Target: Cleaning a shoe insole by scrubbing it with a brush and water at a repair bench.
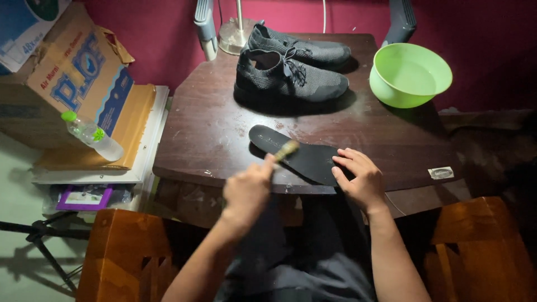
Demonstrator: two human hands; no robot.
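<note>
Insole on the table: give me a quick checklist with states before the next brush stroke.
1. Insole lies flat on the table: ok.
2. Right hand presses on the insole's near end: ok.
3. Left hand grips the brush, bristles at the insole: ok, though blurred.
4. Insole fully on the table: not ok, its near end reaches the table's edge.
5. Shoes stand apart from the insole: ok.
6. Water in the green bowl: cannot tell.

Bare tabletop left of shoes
</note>
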